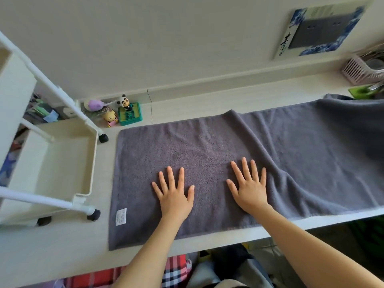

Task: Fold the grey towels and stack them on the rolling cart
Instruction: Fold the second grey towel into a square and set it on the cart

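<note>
A long grey towel (207,146) lies spread across the pale table, its white label near the front left corner; its right part is rumpled and runs past the frame's right edge. My left hand (174,194) rests flat on the towel, fingers spread, holding nothing. My right hand (249,188) lies flat beside it to the right, also spread and holding nothing. The cream rolling cart (91,163) stands on the table at the left; its tray in view holds nothing.
Small toys and a green box (129,116) sit against the wall behind the towel's left end. A pink basket (357,71) and a green item (361,91) stand at the far right. The table's front edge (311,224) runs just under my forearms.
</note>
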